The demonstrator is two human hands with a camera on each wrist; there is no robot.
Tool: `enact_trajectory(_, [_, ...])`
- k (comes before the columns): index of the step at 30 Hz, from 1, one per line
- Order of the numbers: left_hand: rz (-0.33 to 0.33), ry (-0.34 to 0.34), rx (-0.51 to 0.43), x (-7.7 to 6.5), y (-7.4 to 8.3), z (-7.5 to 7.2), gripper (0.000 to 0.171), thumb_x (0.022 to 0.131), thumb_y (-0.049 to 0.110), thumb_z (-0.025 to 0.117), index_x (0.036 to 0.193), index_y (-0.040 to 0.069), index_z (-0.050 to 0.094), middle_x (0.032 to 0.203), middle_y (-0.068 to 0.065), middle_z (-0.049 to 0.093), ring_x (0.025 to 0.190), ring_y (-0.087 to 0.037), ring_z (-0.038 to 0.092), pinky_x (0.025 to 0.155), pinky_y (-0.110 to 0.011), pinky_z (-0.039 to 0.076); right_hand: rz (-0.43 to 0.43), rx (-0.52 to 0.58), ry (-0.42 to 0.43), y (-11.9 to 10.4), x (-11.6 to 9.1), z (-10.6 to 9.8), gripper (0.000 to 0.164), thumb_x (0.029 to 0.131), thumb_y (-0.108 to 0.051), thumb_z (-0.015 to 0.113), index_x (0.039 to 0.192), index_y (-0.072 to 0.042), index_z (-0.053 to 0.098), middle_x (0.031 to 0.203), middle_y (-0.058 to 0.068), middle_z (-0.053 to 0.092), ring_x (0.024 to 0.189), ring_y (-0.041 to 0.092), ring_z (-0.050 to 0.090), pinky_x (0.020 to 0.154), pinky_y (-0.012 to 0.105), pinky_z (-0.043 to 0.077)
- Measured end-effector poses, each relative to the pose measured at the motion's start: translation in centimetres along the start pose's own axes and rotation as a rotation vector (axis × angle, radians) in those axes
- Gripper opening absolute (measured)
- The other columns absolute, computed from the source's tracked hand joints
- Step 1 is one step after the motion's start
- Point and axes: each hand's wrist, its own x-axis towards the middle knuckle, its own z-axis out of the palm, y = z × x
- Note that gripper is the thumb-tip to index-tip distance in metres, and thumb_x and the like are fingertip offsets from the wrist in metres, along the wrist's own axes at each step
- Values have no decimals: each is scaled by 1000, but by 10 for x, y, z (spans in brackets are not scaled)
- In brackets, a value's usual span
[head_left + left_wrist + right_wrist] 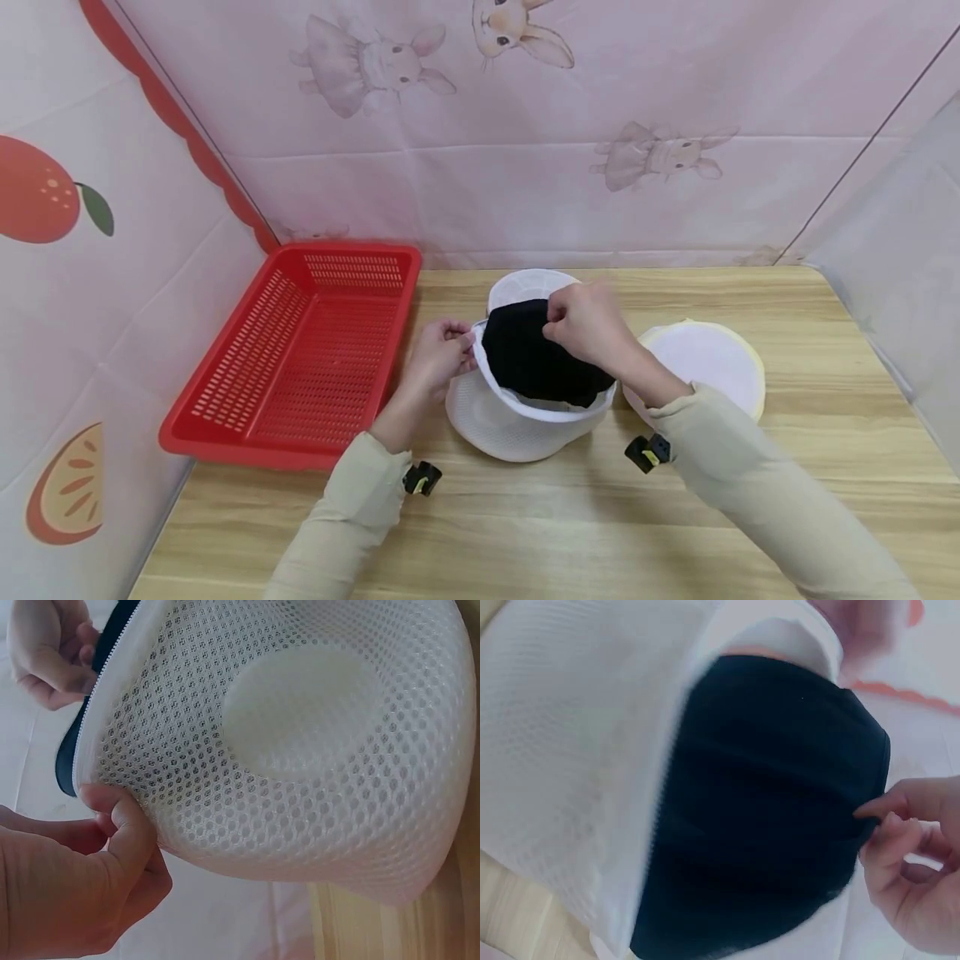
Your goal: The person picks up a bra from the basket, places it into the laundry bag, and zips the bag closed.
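Observation:
A white mesh laundry bag [517, 433] with a zippered rim stands on the table, its mouth open and its pale round flap [528, 286] at the back. My left hand [442, 357] pinches the left side of the rim between thumb and fingers; the zipper [105, 667] runs just above this grip in the left wrist view. Black cloth [536, 358] lies partly inside the mouth, its lower part hidden by the mesh. With thumb and fingertips, my right hand [588, 327] pinches the free edge of the black cloth, clear in the right wrist view.
A red slotted plastic basket [397, 333] stands to the left. At the right, partly behind my right forearm, lies a flat round white piece [701, 362] with a pale yellow edge. Printed cloth walls [487, 200] enclose the wooden table [517, 533] at the back and sides.

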Motion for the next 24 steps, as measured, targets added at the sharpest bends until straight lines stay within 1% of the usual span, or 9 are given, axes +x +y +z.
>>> enact_trajectory(3, [6, -11, 33, 0, 2, -2, 12, 91, -4, 46, 102, -8, 49, 81, -10, 45, 60, -12, 47, 52, -18, 46, -63, 2, -47, -4, -2, 7, 20, 65, 1, 65, 52, -9, 54, 52, -3, 51, 54, 17, 48, 55, 32, 42])
enact_trajectory(5, [33, -25, 118, -1, 4, -3, 12, 91, -4, 47, 101, -8, 51, 82, -9, 46, 60, -11, 46, 52, -18, 47, -89, 15, -74, -5, -3, 12, 22, 64, 3, 64, 51, -10, 52, 49, -4, 47, 53, 15, 45, 54, 30, 41])
enact_trajectory(6, [58, -36, 186, -1, 5, -5, 11, 90, -4, 47, 99, -8, 52, 81, -9, 47, 59, -11, 47, 52, -18, 47, -101, 20, -87, -6, -4, 14, 23, 64, 4, 63, 50, -10, 50, 48, -5, 44, 53, 15, 44, 53, 30, 40])
enact_trajectory(10, [202, -41, 566, -2, 12, -8, 9, 86, 1, 53, 91, -2, 58, 78, -9, 54, 65, -15, 52, 58, -23, 46, -142, 19, -150, -6, -7, 24, 28, 62, 7, 61, 48, -11, 45, 47, -8, 36, 52, 13, 38, 51, 26, 36])
enact_trajectory(12, [263, -30, 717, -4, 16, -7, 8, 83, 4, 55, 88, 0, 60, 77, -8, 56, 71, -19, 53, 63, -27, 44, -161, 18, -164, -6, -8, 29, 30, 62, 8, 59, 47, -12, 41, 47, -8, 32, 52, 12, 35, 50, 25, 33])
enact_trajectory(13, [287, -23, 773, -5, 18, -7, 8, 83, 4, 55, 87, 1, 61, 77, -8, 57, 74, -21, 54, 65, -29, 44, -170, 17, -162, -6, -8, 30, 31, 62, 8, 59, 47, -12, 40, 47, -9, 31, 52, 12, 35, 49, 24, 33])
enact_trajectory(17, [325, -22, 872, -7, 21, -4, 8, 82, 3, 53, 86, 2, 60, 82, -9, 58, 80, -25, 53, 69, -33, 44, -187, 19, -129, -7, -9, 34, 35, 61, 9, 59, 47, -13, 35, 48, -9, 26, 51, 11, 32, 48, 25, 30])
enact_trajectory(20, [332, -21, 898, -7, 21, -2, 8, 83, 2, 52, 86, 2, 59, 83, -10, 59, 79, -25, 53, 68, -33, 44, -192, 27, -118, -8, -10, 36, 36, 60, 10, 58, 47, -13, 34, 48, -9, 25, 51, 11, 30, 48, 24, 29])
enact_trajectory(24, [354, -8, 928, -8, 21, 2, 7, 82, 1, 52, 85, 2, 58, 82, -10, 59, 79, -26, 54, 70, -34, 44, -232, 8, -107, -9, -12, 41, 35, 61, 11, 57, 48, -12, 34, 51, -7, 27, 52, 11, 31, 47, 23, 29])
